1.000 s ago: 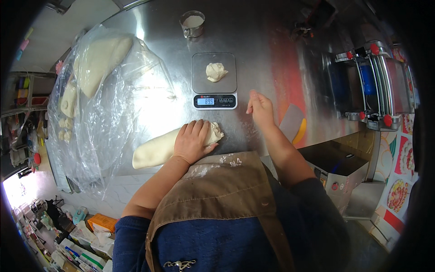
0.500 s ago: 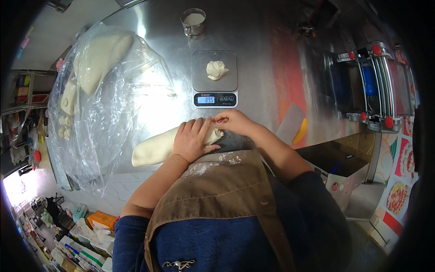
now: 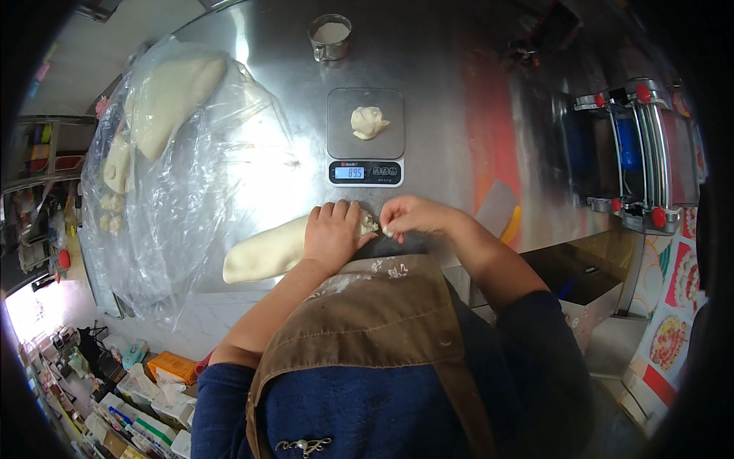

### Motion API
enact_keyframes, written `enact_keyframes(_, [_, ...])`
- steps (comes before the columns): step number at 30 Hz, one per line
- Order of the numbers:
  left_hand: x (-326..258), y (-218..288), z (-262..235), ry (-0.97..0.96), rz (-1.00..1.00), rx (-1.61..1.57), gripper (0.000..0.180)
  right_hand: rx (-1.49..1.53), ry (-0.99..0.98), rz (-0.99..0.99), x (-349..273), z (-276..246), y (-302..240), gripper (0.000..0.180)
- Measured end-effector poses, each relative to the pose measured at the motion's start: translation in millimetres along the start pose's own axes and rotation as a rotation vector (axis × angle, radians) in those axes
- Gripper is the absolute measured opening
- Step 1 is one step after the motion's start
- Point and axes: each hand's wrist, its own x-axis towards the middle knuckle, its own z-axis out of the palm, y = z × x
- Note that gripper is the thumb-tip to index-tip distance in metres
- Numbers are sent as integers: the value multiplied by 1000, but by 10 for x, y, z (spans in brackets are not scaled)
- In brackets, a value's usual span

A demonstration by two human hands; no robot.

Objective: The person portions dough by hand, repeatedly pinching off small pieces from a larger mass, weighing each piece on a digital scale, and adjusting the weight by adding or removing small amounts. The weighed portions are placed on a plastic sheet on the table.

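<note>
A thick log of pale dough (image 3: pixel 264 251) lies along the near edge of the metal table. My left hand (image 3: pixel 330 233) is wrapped over its right part, with the torn end showing beyond the fingers. Just right of that end, my right hand (image 3: pixel 419 216) pinches a small bit of dough (image 3: pixel 388 231), apart from the log. Farther back, a lump of dough (image 3: pixel 368 122) sits on the plate of a digital kitchen scale (image 3: pixel 365 173) with a lit display.
Clear plastic sheeting (image 3: pixel 206 191) covers more dough (image 3: pixel 172 99) on the left. A cup of white powder (image 3: pixel 331 38) stands behind the scale. To the right are a scraper with a yellow edge (image 3: pixel 497 210) and a metal roller machine with red knobs (image 3: pixel 650 153).
My right hand has pulled away to the right from the log's torn end, with a small bit of dough in its fingers. My left hand stays on the log.
</note>
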Motion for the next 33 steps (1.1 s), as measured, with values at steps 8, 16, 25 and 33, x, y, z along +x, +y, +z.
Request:
enact_keyframes(8, [13,-4,-51,-57,-33,-58,64,-1059,926,-498,582,-384,-891,16])
enact_keyframes(16, [17,12,-67,-67,-45,-64,63,-951,814,-570,635,-581,-808,21])
enact_keyframes(25, [-2,17,-95,-80,-46,-73,63,116,858,-517,334,-635,-609,18])
enact_keyframes(33, [-18,27,-96,-21,-10,-70,70,-444,989,-508,372,-527,-587,22])
